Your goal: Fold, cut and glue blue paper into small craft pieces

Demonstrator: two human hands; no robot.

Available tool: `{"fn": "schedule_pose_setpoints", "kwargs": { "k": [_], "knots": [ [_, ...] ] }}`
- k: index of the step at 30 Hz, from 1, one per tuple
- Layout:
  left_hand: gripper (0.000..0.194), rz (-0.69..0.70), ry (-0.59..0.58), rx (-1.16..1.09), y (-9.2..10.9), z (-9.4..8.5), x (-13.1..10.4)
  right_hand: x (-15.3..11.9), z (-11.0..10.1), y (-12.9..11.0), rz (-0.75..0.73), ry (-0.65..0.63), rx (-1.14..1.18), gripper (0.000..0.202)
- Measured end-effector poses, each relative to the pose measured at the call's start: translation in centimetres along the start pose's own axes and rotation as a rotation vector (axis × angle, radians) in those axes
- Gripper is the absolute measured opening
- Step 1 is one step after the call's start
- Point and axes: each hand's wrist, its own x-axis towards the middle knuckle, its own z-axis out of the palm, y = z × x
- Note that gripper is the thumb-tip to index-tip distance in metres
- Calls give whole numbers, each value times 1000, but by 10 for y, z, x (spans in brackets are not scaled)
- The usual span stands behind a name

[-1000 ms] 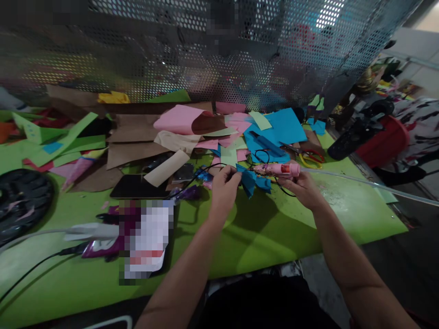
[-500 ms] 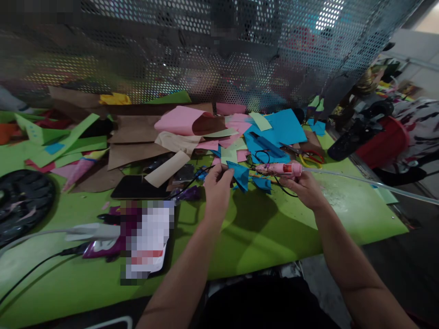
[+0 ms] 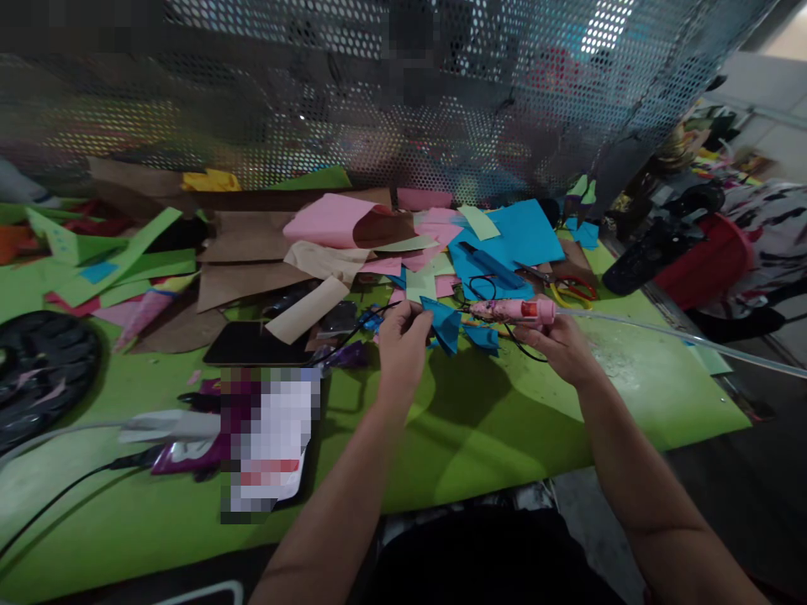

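Between the thumb and fingers of my left hand (image 3: 403, 332) is a folded piece of blue paper (image 3: 445, 324), held up above the green table. My right hand (image 3: 558, 344) is closed around a pink hot glue gun (image 3: 514, 310), whose nozzle points left toward the paper. A clear glue stick (image 3: 668, 334) runs out of the gun's back end to the right. Just below the nozzle lies another blue paper piece (image 3: 482, 338). Whether the nozzle touches the held paper I cannot tell.
Behind my hands are a blue sheet (image 3: 535, 239) with a blue cutter (image 3: 492, 265) on it, and scissors (image 3: 571, 292). Pink paper (image 3: 328, 220) and brown card (image 3: 245, 239) pile along the perforated metal panel (image 3: 353, 109). A dark phone (image 3: 255, 344) lies left, beside a black round tray (image 3: 47, 370).
My left hand and the blue paper have shifted very slightly to the right, toward the nozzle. My right hand and the glue gun have stayed put.
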Motion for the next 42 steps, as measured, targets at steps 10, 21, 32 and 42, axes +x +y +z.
{"fn": "schedule_pose_setpoints", "kwargs": {
  "k": [10,21,32,42],
  "knots": [
    [20,-5,-10,-43,-2,0,0,0,2,1,-14,28,16,34],
    [19,-4,1,-56,0,1,0,0,1,-1,-1,10,30,35],
    [19,-18,-32,-45,0,2,0,0,2,-1,-31,-7,36,34],
    [21,-15,24,-141,-3,-1,0,0,2,7,4,62,59,32]
  ]
}}
